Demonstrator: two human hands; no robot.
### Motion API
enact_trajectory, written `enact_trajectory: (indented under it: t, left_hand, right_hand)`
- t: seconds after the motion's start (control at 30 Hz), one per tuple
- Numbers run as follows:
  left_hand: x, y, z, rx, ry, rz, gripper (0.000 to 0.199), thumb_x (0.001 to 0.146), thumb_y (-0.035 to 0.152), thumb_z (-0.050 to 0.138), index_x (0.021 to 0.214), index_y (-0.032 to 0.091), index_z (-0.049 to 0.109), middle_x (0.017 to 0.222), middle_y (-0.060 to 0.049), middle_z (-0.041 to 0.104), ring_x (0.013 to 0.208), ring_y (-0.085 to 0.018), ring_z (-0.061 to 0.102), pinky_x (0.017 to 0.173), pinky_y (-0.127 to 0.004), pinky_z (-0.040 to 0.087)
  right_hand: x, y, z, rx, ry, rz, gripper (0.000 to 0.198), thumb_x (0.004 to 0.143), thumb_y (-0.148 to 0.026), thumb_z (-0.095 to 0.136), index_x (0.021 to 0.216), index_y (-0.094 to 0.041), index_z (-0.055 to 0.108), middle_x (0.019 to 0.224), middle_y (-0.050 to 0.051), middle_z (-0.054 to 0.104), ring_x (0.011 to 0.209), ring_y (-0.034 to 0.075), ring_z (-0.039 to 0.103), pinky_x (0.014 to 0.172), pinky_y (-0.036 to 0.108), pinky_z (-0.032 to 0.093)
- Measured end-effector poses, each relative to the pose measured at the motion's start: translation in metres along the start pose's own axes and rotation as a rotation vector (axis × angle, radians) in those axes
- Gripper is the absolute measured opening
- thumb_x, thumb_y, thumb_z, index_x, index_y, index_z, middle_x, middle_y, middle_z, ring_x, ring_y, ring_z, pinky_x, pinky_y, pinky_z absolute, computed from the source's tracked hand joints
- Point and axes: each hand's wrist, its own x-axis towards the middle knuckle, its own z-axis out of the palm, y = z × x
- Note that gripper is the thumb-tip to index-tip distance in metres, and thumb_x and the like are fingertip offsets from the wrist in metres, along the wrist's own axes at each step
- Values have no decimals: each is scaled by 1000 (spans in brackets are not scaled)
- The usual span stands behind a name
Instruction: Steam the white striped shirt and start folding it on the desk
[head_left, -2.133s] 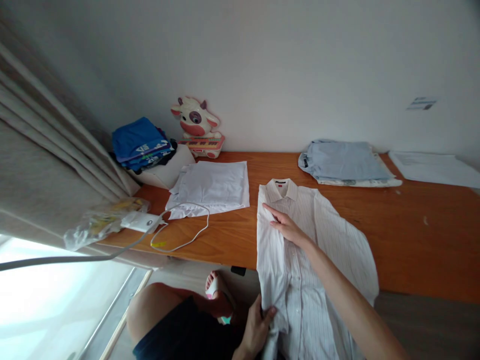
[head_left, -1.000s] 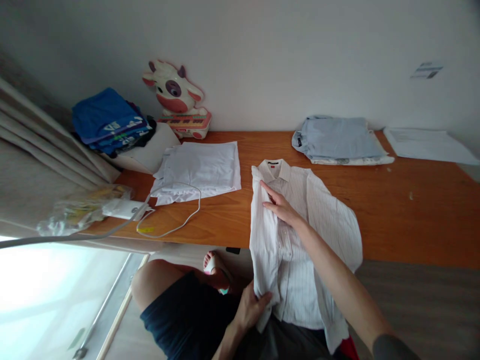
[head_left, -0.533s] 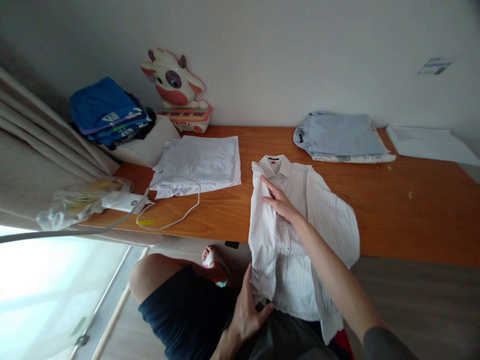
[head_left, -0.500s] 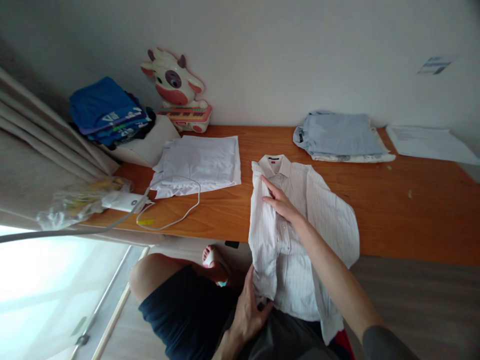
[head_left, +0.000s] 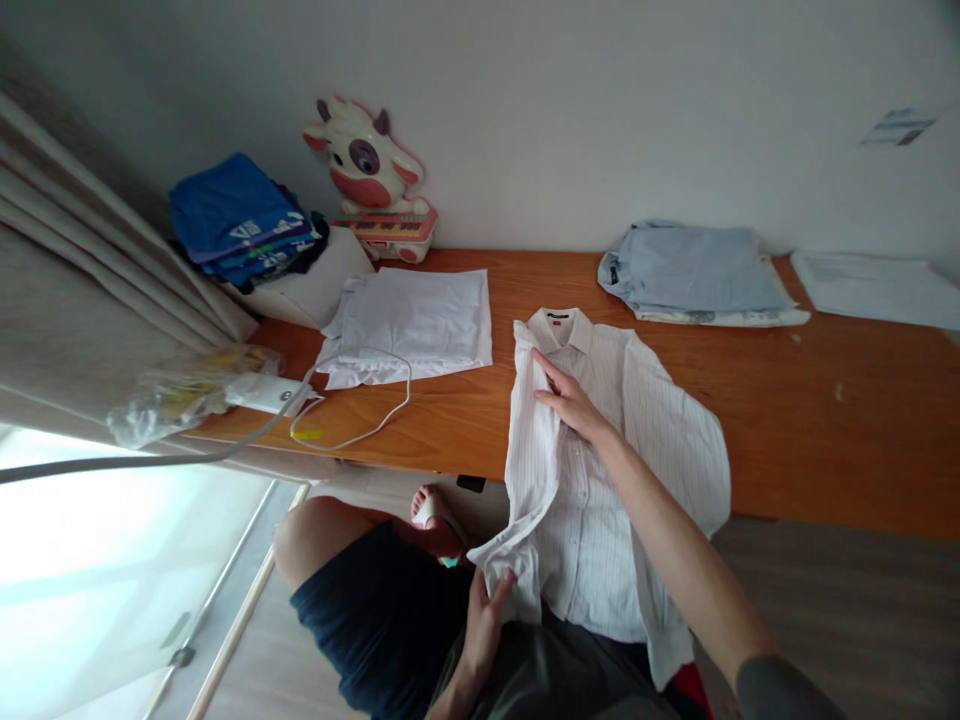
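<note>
A white pinstriped dress shirt (head_left: 645,420) lies face up on the wooden table (head_left: 825,440), collar toward the wall, its lower part hanging over the front edge onto my lap. My right hand (head_left: 571,400) rests flat on the chest below the collar, fingers spread. My left hand (head_left: 484,615) grips the end of the shirt's left sleeve below the table edge, pulled out to the left.
A folded white garment (head_left: 412,320) and a white cable (head_left: 360,430) lie left of the shirt. Folded light-blue clothes (head_left: 697,280) sit at the back right, papers (head_left: 877,285) beyond. A blue clothes stack (head_left: 240,220), cow toy keyboard (head_left: 375,185), plastic bag (head_left: 180,400) and curtain (head_left: 82,300) stand at left.
My left hand has taken the sleeve end and drawn it out leftward, away from the shirt body. My right hand stays pressed on the chest. The view shifted slightly.
</note>
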Motion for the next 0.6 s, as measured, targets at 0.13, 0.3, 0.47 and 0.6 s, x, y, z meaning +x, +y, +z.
enact_trajectory:
  t: [0.13, 0.3, 0.47, 0.6]
  left_hand:
    - [-7, 2, -3, 266, 98, 212, 70, 78, 48, 92, 134, 18, 61, 130, -16, 72, 122, -36, 69, 107, -47, 54]
    - [-11, 8, -3, 506, 41, 375, 34, 90, 37, 78, 117, 18, 70, 111, -11, 72, 104, -29, 68, 94, -42, 57]
    - [-9, 24, -21, 715, -35, 563, 17, 92, 19, 59, 94, 23, 75, 105, -9, 71, 99, -27, 68, 88, -38, 57]
    - [-17, 32, -37, 719, -94, 529, 31, 82, 9, 61, 94, 29, 82, 133, -9, 72, 129, -33, 65, 108, -45, 54]
  right_hand:
    - [0, 1, 0, -4, 9, 13, 84, 90, -22, 68, 167, -40, 39, 173, -8, 39, 160, 24, 38, 136, 45, 22]
    - [1, 1, -1, 4, 12, 8, 84, 89, -22, 69, 166, -41, 40, 172, -9, 40, 161, 24, 37, 137, 44, 20]
    - [1, 1, -1, 3, 19, 5, 84, 88, -22, 68, 166, -41, 41, 173, -10, 39, 161, 23, 35, 137, 43, 20]
    - [0, 0, -1, -14, 9, 10, 84, 89, -21, 67, 167, -40, 40, 173, -9, 38, 161, 24, 37, 137, 46, 20]
